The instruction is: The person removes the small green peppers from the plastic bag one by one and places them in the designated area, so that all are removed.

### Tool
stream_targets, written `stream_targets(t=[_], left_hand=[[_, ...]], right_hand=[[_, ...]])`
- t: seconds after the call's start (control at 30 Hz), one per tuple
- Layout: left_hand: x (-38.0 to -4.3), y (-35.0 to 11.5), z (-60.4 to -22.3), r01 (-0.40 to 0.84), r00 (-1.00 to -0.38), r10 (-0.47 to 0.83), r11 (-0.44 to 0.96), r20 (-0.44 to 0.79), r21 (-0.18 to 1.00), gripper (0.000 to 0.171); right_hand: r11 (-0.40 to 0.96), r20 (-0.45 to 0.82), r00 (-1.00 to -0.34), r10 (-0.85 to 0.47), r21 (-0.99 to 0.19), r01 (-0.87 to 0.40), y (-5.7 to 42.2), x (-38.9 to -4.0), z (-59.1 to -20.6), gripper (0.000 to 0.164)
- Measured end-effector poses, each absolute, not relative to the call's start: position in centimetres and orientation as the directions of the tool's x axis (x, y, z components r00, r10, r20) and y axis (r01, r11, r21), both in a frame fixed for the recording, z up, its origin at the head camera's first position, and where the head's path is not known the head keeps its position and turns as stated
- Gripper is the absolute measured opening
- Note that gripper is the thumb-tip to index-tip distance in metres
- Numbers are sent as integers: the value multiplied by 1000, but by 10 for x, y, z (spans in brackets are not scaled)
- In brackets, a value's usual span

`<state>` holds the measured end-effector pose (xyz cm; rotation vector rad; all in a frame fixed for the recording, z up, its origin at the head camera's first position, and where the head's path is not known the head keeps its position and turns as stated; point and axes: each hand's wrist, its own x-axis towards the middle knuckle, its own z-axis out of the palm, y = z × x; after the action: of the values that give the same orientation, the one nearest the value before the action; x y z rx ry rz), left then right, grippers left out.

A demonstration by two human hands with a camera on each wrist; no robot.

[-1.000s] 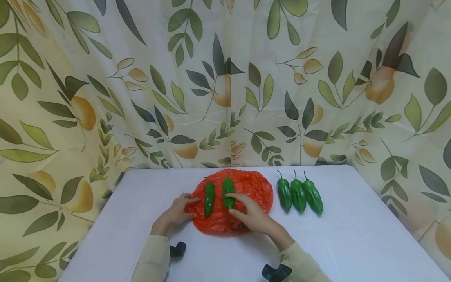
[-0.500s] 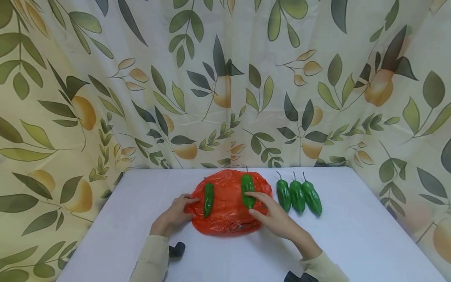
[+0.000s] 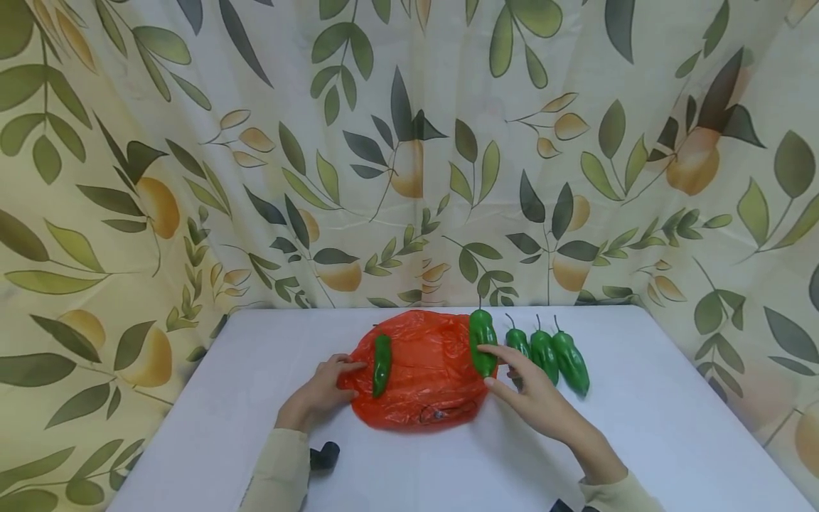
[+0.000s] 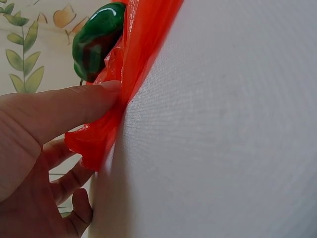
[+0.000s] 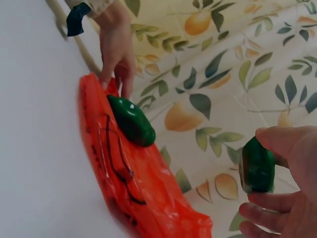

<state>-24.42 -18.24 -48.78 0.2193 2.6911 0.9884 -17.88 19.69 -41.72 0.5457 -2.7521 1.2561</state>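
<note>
Right grip point(image 3: 537, 402) pinches a pepper point(image 3: 482, 333), seemingly near its tip, so it could slip below; left grip point(image 3: 321, 391) pinches red bag point(image 3: 422, 370)

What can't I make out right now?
Head: part of the trio's leftmost pepper, behind the right hand; black markings on the red bag, too small to read.
Left wrist: the bag's remainder, cut off by the top edge.
Right wrist: the stem of the held pepper, hidden behind its body or the hand.

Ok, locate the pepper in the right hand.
In the head view, the pepper held by the right hand overlaps the red plastic at its right edge, just left of three more peppers.
</note>
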Motion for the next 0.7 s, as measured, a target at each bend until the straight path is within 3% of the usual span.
stream_targets(t=[0.47,0.7], left_hand=[[-240,-183,-486,79,-954,242,769,-175,634,55],[-243,-182,-486,83,-953,248,769,-176,634,55]], right_hand=[[642,259,-942,-212,-690,-334,233,-188,-411,50],[654,179,-971,-159,-718,-240,254,-192,-410,55]])
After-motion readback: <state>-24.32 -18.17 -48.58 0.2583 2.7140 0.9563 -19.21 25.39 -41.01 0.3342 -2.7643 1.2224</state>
